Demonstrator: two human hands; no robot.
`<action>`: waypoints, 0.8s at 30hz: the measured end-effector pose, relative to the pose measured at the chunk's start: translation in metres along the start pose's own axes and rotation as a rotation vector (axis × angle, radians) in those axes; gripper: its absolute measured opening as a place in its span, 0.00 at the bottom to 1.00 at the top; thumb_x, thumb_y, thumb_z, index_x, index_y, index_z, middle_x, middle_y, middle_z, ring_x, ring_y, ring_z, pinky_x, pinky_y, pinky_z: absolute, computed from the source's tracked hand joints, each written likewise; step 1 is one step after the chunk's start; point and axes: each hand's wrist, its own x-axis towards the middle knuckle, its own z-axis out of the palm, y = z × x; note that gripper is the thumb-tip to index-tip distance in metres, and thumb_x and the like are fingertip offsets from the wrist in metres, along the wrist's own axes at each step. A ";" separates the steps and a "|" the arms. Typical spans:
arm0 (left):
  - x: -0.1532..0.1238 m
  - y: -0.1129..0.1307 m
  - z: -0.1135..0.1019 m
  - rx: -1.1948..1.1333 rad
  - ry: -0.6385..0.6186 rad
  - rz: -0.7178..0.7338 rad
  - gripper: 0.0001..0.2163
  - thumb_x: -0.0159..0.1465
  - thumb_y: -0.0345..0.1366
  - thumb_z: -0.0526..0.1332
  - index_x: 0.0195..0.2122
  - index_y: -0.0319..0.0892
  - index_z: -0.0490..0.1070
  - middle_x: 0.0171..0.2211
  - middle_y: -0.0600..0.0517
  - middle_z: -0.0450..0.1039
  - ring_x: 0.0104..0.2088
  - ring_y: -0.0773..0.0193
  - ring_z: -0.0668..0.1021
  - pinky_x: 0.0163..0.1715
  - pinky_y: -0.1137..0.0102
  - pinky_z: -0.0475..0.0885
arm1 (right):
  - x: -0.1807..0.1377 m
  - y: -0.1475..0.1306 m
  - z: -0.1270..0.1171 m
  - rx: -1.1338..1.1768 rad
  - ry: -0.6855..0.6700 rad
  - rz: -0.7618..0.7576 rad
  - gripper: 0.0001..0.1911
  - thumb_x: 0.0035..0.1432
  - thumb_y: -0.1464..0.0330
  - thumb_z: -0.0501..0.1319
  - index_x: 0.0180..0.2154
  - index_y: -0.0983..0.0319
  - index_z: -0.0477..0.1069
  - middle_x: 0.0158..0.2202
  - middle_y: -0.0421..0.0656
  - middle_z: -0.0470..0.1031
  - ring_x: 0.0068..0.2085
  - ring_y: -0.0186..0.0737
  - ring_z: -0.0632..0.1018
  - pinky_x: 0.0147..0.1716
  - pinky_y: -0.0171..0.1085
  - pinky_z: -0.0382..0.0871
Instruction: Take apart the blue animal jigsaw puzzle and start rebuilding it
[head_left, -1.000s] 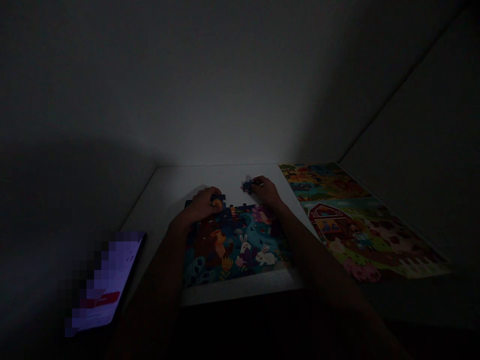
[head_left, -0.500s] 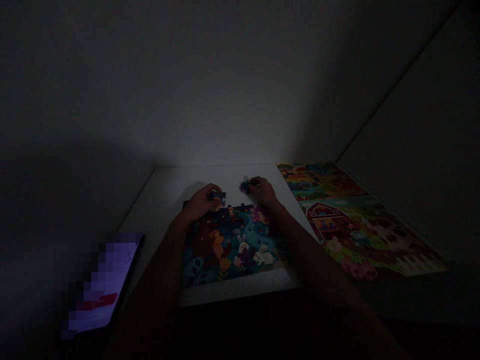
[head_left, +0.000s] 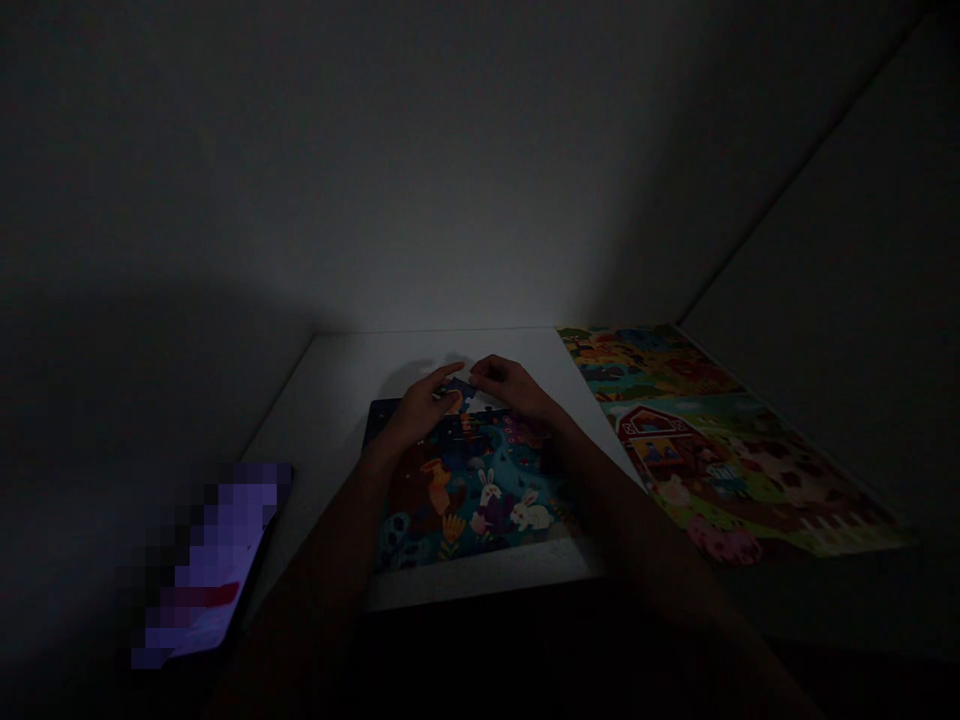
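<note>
A partly built jigsaw puzzle (head_left: pixel 472 490) with rabbits, a bear and flowers lies on a white table (head_left: pixel 337 390) in dim light. My left hand (head_left: pixel 421 405) and my right hand (head_left: pixel 510 385) meet above the puzzle's far edge. Between their fingertips sits a small dark blue puzzle piece (head_left: pixel 459 388), pinched from both sides. My forearms reach in from the bottom of the view and cover part of the puzzle.
A finished farm puzzle (head_left: pixel 697 440) with a red barn lies to the right of the table. A lit phone screen (head_left: pixel 202 565) rests at the lower left. Dark walls close in behind and at the right.
Both hands came together over the puzzle's top edge. The right hand moved left with its piece, and the left hand lifted off the puzzle toward it.
</note>
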 end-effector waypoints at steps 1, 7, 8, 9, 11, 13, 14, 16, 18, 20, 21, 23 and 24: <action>0.000 0.000 0.000 -0.009 -0.004 0.002 0.24 0.63 0.36 0.59 0.62 0.45 0.63 0.46 0.47 0.76 0.41 0.60 0.78 0.42 0.65 0.72 | -0.001 -0.003 0.003 0.048 -0.039 0.003 0.14 0.53 0.58 0.65 0.35 0.62 0.72 0.33 0.40 0.74 0.35 0.36 0.73 0.36 0.36 0.67; 0.000 0.002 0.003 -0.017 -0.018 0.023 0.27 0.63 0.34 0.60 0.63 0.45 0.60 0.41 0.49 0.78 0.37 0.61 0.79 0.40 0.66 0.73 | -0.001 0.002 0.009 0.193 -0.141 0.015 0.13 0.48 0.63 0.68 0.35 0.62 0.71 0.32 0.39 0.73 0.34 0.35 0.73 0.36 0.36 0.68; 0.000 0.002 0.003 -0.008 -0.019 0.027 0.26 0.63 0.34 0.60 0.63 0.46 0.60 0.41 0.50 0.78 0.37 0.61 0.79 0.40 0.66 0.73 | 0.000 0.004 0.009 0.187 -0.149 0.014 0.13 0.47 0.63 0.68 0.35 0.62 0.71 0.32 0.39 0.73 0.33 0.35 0.73 0.36 0.36 0.68; 0.000 0.001 0.003 0.001 -0.015 0.029 0.26 0.63 0.34 0.60 0.63 0.46 0.61 0.41 0.50 0.78 0.38 0.61 0.79 0.40 0.66 0.73 | 0.001 0.006 0.008 0.180 -0.154 0.014 0.13 0.47 0.64 0.68 0.35 0.62 0.71 0.32 0.39 0.73 0.33 0.35 0.73 0.36 0.36 0.68; 0.001 -0.001 0.004 0.018 -0.004 0.027 0.24 0.63 0.34 0.60 0.61 0.46 0.63 0.41 0.50 0.78 0.37 0.62 0.79 0.39 0.66 0.73 | 0.002 0.009 0.007 0.172 -0.155 0.013 0.12 0.47 0.65 0.67 0.35 0.62 0.72 0.32 0.39 0.74 0.33 0.35 0.73 0.35 0.35 0.68; 0.001 -0.003 0.004 0.034 0.004 0.025 0.21 0.63 0.34 0.60 0.58 0.46 0.66 0.41 0.50 0.78 0.37 0.62 0.79 0.38 0.66 0.73 | 0.002 0.011 0.007 0.163 -0.153 0.012 0.12 0.47 0.66 0.67 0.36 0.62 0.72 0.32 0.39 0.74 0.33 0.35 0.73 0.35 0.35 0.67; 0.001 -0.003 0.004 0.038 0.004 0.025 0.20 0.62 0.34 0.60 0.57 0.46 0.67 0.41 0.51 0.78 0.36 0.62 0.79 0.38 0.67 0.73 | 0.002 0.012 0.007 0.158 -0.156 0.015 0.12 0.48 0.66 0.67 0.36 0.62 0.73 0.32 0.40 0.74 0.33 0.35 0.72 0.34 0.35 0.67; 0.001 -0.004 0.004 0.030 0.000 0.019 0.19 0.62 0.33 0.60 0.55 0.45 0.69 0.40 0.51 0.78 0.36 0.62 0.79 0.38 0.68 0.73 | 0.001 0.013 0.008 0.165 -0.157 0.027 0.12 0.49 0.65 0.66 0.37 0.62 0.73 0.32 0.40 0.74 0.33 0.35 0.72 0.33 0.35 0.67; 0.001 -0.005 0.004 0.017 0.007 0.007 0.20 0.62 0.33 0.60 0.56 0.44 0.68 0.39 0.50 0.78 0.36 0.63 0.79 0.37 0.68 0.73 | -0.001 0.012 0.008 0.180 -0.157 0.041 0.14 0.50 0.66 0.66 0.40 0.61 0.73 0.30 0.38 0.73 0.31 0.34 0.71 0.32 0.34 0.66; 0.001 -0.004 0.005 0.028 0.029 0.001 0.20 0.62 0.33 0.60 0.57 0.43 0.67 0.39 0.50 0.77 0.35 0.63 0.79 0.37 0.68 0.73 | -0.002 0.009 0.008 0.178 -0.156 0.044 0.17 0.51 0.66 0.65 0.44 0.61 0.73 0.29 0.38 0.72 0.30 0.34 0.70 0.30 0.34 0.64; 0.001 -0.003 0.005 0.040 0.044 0.001 0.20 0.62 0.33 0.60 0.57 0.43 0.67 0.38 0.50 0.77 0.35 0.63 0.79 0.38 0.68 0.73 | -0.003 0.007 0.007 0.168 -0.157 0.044 0.19 0.51 0.66 0.65 0.46 0.61 0.73 0.28 0.37 0.71 0.29 0.33 0.70 0.30 0.33 0.64; 0.002 -0.002 0.003 0.083 0.094 0.009 0.19 0.63 0.34 0.59 0.56 0.43 0.68 0.38 0.50 0.77 0.36 0.62 0.79 0.39 0.67 0.73 | -0.005 0.003 0.005 0.148 -0.150 0.053 0.20 0.52 0.66 0.65 0.48 0.61 0.73 0.28 0.37 0.71 0.28 0.32 0.68 0.29 0.33 0.62; 0.002 -0.002 0.001 0.114 0.128 0.015 0.18 0.63 0.34 0.58 0.56 0.43 0.69 0.39 0.50 0.77 0.37 0.62 0.79 0.40 0.67 0.74 | -0.005 0.001 0.004 0.146 -0.136 0.063 0.20 0.52 0.65 0.65 0.49 0.61 0.73 0.29 0.37 0.71 0.28 0.32 0.68 0.28 0.33 0.62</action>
